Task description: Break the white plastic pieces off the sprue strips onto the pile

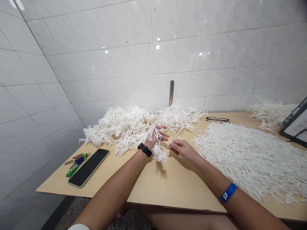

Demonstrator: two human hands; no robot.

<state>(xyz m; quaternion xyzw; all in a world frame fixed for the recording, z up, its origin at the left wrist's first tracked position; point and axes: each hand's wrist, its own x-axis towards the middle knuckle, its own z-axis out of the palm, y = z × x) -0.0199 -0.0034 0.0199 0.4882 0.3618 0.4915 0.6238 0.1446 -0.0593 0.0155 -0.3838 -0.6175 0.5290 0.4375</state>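
My left hand (157,136), a black watch on its wrist, is turned palm up in the middle of the table. It holds a white branched cluster (159,153) of thin plastic-looking strands, which hangs down from the hand over the tabletop. Just to the right, my right hand (180,148) is closed, fingertips pinched together, a short gap from the cluster. Whatever those fingertips hold, if anything, is too small to make out. Behind my left hand lies a tangled heap (127,123) of similar white branched pieces.
Many short, loose white strips (247,156) spread over the table's right side. Black-framed glasses (217,119) lie behind them, and a dark-edged board (296,123) leans at far right. A phone (89,167) and keys (78,160) lie at left. A tiled wall (129,67) stands behind.
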